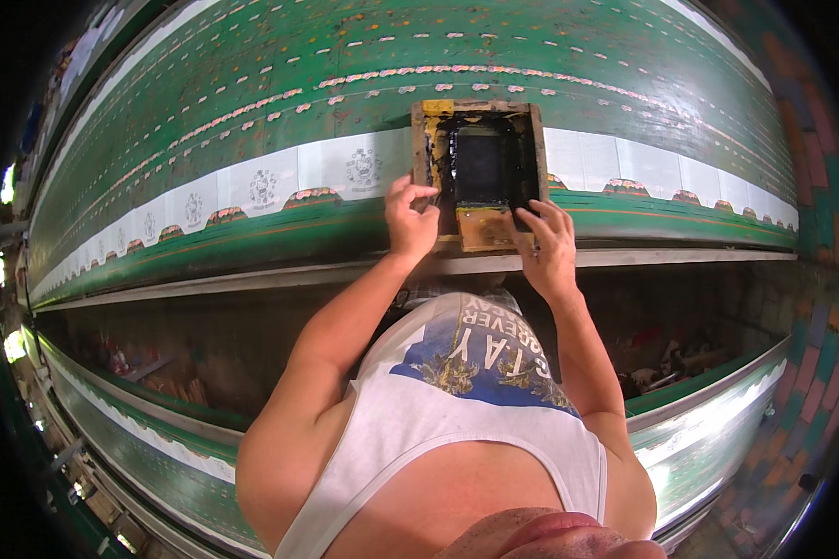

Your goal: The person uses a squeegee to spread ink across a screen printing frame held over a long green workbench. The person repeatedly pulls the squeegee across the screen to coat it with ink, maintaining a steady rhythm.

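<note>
A small wooden screen-printing frame (536,149), its inside smeared with black ink, lies on the row of white cloth pieces (319,168). At its near end rests a squeegee with a tan wooden handle (485,230). My left hand (411,220) has its fingers curled on the frame's left side, near the front corner. My right hand (549,244) grips the right front corner, its thumb close to the squeegee. Pieces left of the frame carry a dark line print (363,166); those visible to the right show no such print.
A long green table (364,102) dotted with small bits in rows stretches across, edged by a pale rail (298,282). Behind me runs another green table (149,438) with white pieces. Dark shelf space with clutter (667,363) lies between. Brick-like paving (811,373) shows at right.
</note>
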The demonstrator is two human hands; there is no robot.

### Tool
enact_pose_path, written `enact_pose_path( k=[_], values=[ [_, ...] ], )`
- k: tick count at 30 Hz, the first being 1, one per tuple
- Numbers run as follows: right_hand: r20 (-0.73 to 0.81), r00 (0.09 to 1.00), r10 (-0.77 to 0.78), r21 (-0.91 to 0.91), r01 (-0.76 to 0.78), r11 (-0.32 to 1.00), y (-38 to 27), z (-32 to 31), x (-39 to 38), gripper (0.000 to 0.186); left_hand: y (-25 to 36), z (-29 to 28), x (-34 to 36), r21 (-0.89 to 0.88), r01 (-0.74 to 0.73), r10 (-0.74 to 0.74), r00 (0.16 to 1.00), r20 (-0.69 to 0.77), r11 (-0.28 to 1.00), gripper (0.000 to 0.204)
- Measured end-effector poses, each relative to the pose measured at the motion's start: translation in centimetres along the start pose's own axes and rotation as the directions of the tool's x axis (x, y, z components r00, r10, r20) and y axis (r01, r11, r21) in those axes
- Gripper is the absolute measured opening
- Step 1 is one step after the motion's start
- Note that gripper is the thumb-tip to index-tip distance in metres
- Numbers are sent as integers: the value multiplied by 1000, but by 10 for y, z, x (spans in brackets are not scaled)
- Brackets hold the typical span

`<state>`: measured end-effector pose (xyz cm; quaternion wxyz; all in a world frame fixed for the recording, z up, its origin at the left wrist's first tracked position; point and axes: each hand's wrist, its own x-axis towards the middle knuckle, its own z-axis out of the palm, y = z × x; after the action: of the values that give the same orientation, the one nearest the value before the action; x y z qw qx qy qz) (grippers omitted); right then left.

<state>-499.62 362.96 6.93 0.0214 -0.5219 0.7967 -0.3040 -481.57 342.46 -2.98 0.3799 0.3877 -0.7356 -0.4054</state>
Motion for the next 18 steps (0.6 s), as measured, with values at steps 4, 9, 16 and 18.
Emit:
enact_pose_path(
  k=[4, 9, 16, 18],
  values=[
    [84, 919, 386, 423, -383, 821, 34, -12, -22, 43, 16, 4, -5, -79, 67, -68, 998, -8, 995, 23],
    [49, 951, 304, 369, -300, 880, 79, -43, -37, 41, 39, 54, -14, -4, -90, 90, 995, -34, 996, 23],
    [10, 957, 290, 404, -269, 874, 163, -97, -51, 40, 83, 154, -34, -89, -61, 56, 997, -53, 994, 25],
    [9, 964, 267, 364, -252, 897, 183, -110, -54, 39, 91, 176, -39, -107, -31, 25, 998, -59, 994, 25]
  ],
)
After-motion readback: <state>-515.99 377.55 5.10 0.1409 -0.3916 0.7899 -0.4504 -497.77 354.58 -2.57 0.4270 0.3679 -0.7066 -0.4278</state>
